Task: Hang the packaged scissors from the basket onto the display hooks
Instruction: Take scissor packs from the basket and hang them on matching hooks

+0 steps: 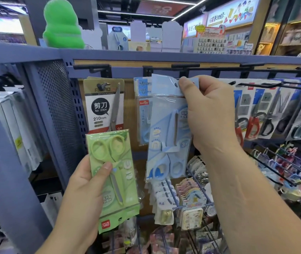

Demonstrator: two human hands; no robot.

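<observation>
Scissors in the blue pack (pixel 166 136) were at the centre of the frame, lifted so that the card top sat just under the black hook rail (pixel 184 67). The hook tip was hidden behind the card, so we could not tell whether the punched hole had caught on it. We judged this pack to be mid-hanging and not yet released. Just behind it a second blue pack (pixel 142 110) hung in place, and to its left a grey office-scissors pack (pixel 100 107) hung on its own hook.

The green pack (pixel 113 173) waited in the lower left of the frame, upside down with its header card at the bottom. We judged it would need turning before it could go up. The basket was out of view, so we could not say how many packs remained.

Our right hand (pixel 210 110) pinched the blue pack's header, with the thumb on the front beside the hole and the other fingers curled behind. Our left hand (pixel 83 184) gripped the green pack, thumb pressed on its face and fingers wrapped behind its edge.
</observation>
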